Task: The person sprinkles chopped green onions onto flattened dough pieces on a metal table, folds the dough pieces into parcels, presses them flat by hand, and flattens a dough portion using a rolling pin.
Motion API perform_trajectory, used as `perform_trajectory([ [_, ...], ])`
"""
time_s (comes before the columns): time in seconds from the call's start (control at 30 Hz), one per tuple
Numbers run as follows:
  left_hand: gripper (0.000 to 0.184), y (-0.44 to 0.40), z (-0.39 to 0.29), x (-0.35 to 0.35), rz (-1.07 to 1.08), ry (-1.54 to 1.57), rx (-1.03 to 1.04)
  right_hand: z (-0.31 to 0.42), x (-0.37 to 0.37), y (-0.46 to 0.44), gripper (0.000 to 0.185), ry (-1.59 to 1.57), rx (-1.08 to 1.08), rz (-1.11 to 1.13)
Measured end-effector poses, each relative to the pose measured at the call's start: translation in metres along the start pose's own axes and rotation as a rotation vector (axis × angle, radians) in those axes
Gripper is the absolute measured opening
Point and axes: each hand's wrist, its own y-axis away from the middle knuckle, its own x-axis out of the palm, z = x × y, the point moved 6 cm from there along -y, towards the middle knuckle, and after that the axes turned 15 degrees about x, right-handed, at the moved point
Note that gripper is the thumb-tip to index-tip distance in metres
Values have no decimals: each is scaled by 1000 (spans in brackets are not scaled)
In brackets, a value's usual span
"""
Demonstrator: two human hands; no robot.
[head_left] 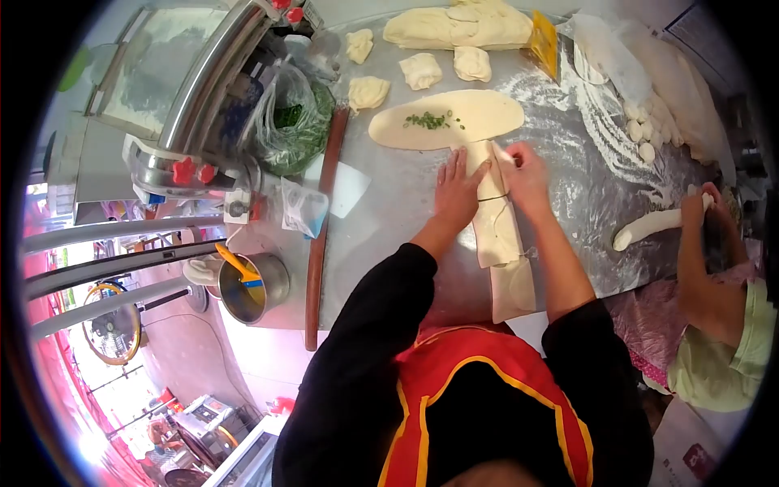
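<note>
grey metal bench (381, 231): long pale dough strip (495, 227), sectioned; beyond, pale oval dough sheet (487, 114), already flattened; left hand (458, 193), fingers spread; right hand (526, 176), pinching the strip's edge; far, cream dough lumps (421, 71), apparently unrolled; chopped greens (432, 121), partly strewn.

Left hand (458, 195): palm down, thumb on the long, pale, segmented dough strip (497, 231).
Right hand (527, 177): fingers (520, 154) bent at the strip's far end, right edge.
Beyond the hands: pale oval dough sheet (489, 112) bearing chopped green leaves (430, 121); cream dough lumps (420, 71) farther off.
Left side: long brown cylindrical rod (326, 203) on the grey metal surface (377, 235).
Right side: co-worker's hand (693, 211) on a white, floury dough roll (647, 228).
</note>
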Motion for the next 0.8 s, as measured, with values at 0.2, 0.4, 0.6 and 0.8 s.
perform_trajectory([
  [0.2,34,19,34,-50,-320,195,-171,-3,51,22,13,167,-308,70],
  [0.4,20,28,89,-68,-357,14,-364,1,56,32,21,268,-403,-2],
  [0.6,14,8,91,-52,-327,-116,-393,2,54,31,23,220,-428,-24],
  [0.8,12,-7,99,-56,-390,3,-368,0,52,28,20,214,-408,23],
])
